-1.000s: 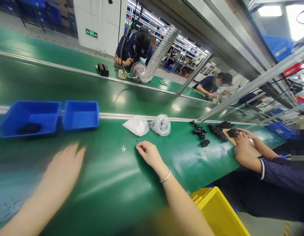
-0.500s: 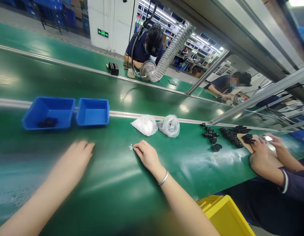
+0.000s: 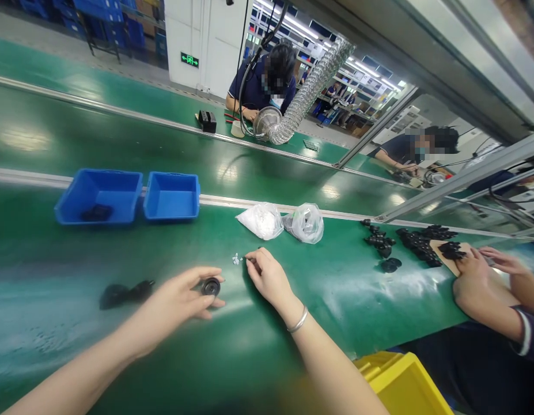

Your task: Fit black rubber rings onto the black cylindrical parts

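Between the thumb and fingers of my left hand [image 3: 186, 294] is a round black part [image 3: 211, 286] with a ringed, cup-like face turned up. Behind that wrist, several dark parts [image 3: 120, 294] lie on the green bench top, somewhat blurred. My right hand [image 3: 269, 274] is closed in a pinch just right of a small cluster of whitish bits [image 3: 237, 259]. What sits between its fingertips is too small to make out. Beyond it stand a clear bag of white pieces [image 3: 264, 222] and a second clear bag [image 3: 307, 223] with greyish contents.
Two blue bins stand at the rear left: one bin [image 3: 137, 196] holds dark parts, the other [image 3: 196, 196] is beside it. Black parts [image 3: 417, 245] are piled at right, near a co-worker's hands [image 3: 474, 268]. A yellow bin [image 3: 405, 380] is at the lower right edge.
My left hand has moved right and now holds the round black part. Dark parts show on the bench where that arm was. My right hand remains by the whitish bits. The view has shifted slightly.
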`<state>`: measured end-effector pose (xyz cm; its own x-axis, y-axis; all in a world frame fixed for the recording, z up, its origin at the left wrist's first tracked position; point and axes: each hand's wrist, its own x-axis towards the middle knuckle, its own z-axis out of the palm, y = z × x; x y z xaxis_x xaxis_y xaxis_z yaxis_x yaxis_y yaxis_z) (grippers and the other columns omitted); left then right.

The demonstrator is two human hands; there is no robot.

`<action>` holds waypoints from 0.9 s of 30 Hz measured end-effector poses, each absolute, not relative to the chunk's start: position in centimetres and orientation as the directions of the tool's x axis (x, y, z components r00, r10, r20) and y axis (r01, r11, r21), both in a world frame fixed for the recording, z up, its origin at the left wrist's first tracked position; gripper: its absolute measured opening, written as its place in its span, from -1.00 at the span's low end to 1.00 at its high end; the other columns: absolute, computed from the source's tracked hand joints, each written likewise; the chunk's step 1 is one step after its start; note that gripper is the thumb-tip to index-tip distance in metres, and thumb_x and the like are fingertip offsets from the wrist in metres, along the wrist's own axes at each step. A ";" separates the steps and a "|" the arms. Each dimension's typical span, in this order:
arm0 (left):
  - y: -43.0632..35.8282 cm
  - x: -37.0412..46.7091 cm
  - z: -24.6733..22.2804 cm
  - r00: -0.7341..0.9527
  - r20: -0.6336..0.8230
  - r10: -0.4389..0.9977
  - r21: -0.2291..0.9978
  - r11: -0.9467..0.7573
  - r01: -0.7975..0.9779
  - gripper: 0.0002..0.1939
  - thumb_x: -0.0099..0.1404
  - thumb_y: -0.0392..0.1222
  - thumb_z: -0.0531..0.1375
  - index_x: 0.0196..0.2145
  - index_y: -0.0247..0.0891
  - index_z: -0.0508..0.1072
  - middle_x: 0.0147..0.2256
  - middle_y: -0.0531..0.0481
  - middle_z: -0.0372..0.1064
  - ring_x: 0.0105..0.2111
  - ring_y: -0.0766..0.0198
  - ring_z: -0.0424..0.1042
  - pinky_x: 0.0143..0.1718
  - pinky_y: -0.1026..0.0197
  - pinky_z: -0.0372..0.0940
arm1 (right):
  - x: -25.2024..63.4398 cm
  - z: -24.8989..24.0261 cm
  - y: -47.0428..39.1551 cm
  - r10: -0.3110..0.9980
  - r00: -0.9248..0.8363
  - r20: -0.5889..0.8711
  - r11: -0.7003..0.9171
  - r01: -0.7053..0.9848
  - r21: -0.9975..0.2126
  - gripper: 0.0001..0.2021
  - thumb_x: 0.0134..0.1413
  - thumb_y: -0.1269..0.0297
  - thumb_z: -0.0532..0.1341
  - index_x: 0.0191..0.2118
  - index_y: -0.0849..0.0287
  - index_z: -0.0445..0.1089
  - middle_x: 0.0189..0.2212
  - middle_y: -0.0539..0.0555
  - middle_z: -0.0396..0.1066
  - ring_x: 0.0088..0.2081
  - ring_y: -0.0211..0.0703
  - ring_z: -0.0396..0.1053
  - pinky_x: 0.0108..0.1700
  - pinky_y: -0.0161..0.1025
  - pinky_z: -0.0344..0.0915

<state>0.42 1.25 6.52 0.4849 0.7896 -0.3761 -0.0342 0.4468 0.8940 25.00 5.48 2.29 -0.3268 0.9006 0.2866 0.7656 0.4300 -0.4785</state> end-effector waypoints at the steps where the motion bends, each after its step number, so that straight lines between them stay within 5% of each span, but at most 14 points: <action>1: 1.2 0.6 6.5 0.485 -0.386 0.785 0.890 0.456 -0.030 -0.47 0.21 0.00 0.28 0.09 -0.18 0.29 0.09 -0.15 0.29 -0.07 0.04 0.48 -0.14 0.10 0.39 | 24.9 2.2 5.4 0.910 -0.303 0.284 0.409 0.773 -0.485 -0.90 0.27 0.38 0.11 -0.20 0.16 0.37 -0.34 0.06 0.34 -0.34 -0.19 0.35 -0.24 -0.26 0.32; 9: 0.8 1.4 5.4 0.502 -0.416 0.758 0.894 0.441 0.076 -0.53 0.17 -0.06 0.26 0.00 -0.24 0.31 -0.04 -0.15 0.40 -0.33 0.25 0.44 -0.41 0.24 0.22 | 24.2 1.5 5.7 0.932 -0.236 0.273 0.346 0.800 -0.489 -0.91 0.28 0.33 0.14 -0.20 0.14 0.40 -0.33 0.05 0.39 -0.33 -0.18 0.36 -0.28 -0.27 0.27; 14: 0.6 1.9 4.3 0.517 -0.425 0.743 0.891 0.446 0.091 -0.54 0.14 -0.07 0.27 -0.03 -0.25 0.31 -0.12 -0.16 0.44 -0.33 0.21 0.46 -0.43 0.25 0.22 | 24.3 1.6 5.8 0.938 -0.226 0.262 0.334 0.794 -0.508 -0.89 0.27 0.32 0.16 -0.28 0.13 0.41 -0.36 0.03 0.39 -0.32 -0.18 0.36 -0.27 -0.28 0.25; 17: 0.5 2.1 4.3 0.523 -0.416 0.744 0.894 0.440 0.084 -0.52 0.16 -0.03 0.26 -0.01 -0.26 0.31 -0.24 -0.12 0.47 -0.28 0.12 0.50 -0.34 0.17 0.30 | 24.2 1.7 5.8 0.944 -0.206 0.258 0.315 0.794 -0.520 -0.90 0.26 0.31 0.17 -0.29 0.15 0.41 -0.38 0.03 0.37 -0.35 -0.19 0.35 -0.29 -0.28 0.25; 27: 0.3 2.0 3.8 0.520 -0.349 0.780 0.913 0.408 0.002 -0.52 0.15 -0.06 0.27 0.01 -0.20 0.34 -0.08 -0.11 0.47 0.00 0.00 0.48 0.08 0.03 0.28 | 24.6 1.4 6.3 0.943 -0.200 0.267 0.321 0.762 -0.563 -0.86 0.24 0.30 0.17 -0.34 0.14 0.44 -0.46 0.01 0.36 -0.43 -0.20 0.31 -0.35 -0.26 0.24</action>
<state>1.99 0.29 3.79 0.5199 0.7796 -0.3493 0.0016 0.4080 0.9130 24.62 6.27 1.44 -0.2003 0.9427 0.2669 0.7615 0.3213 -0.5629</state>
